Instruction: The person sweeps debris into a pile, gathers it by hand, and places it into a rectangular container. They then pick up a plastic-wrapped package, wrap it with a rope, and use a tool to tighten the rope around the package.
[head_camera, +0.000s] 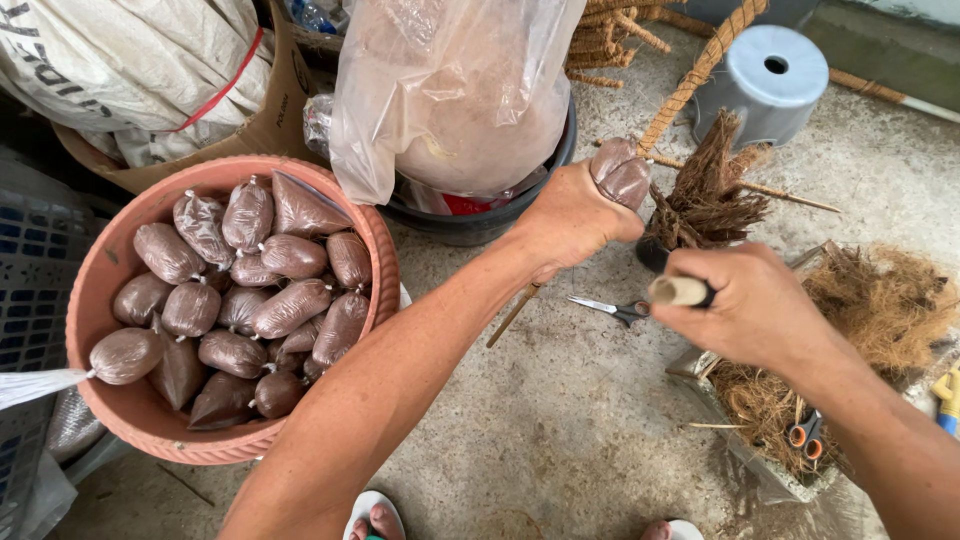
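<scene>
Concrete floor (560, 420), grey and gritty, carries everything. Terracotta-coloured basin (110, 260) at left, packed with brown filled plastic pouches (290, 305), tied at the necks. Above centre, a clear plastic bag of brown powder (460, 90) sits in a dark tub (480, 225). Loose coconut fibre (880, 300) piled at right, beside a dark fibre bundle (705, 195).

Left hand (575, 215): arm stretched forward across the middle, wrist cocked, fist clamped around one brown pouch (622, 172), whose top shows above the knuckles, just beside the fibre bundle.

Right hand (755, 305): arm comes in from lower right, fingers curled tight on a pale wooden handle (678, 290), butt end pointing left. Hands are apart, near each other.

Small scissors (615, 308) lie on the floor between them.
</scene>
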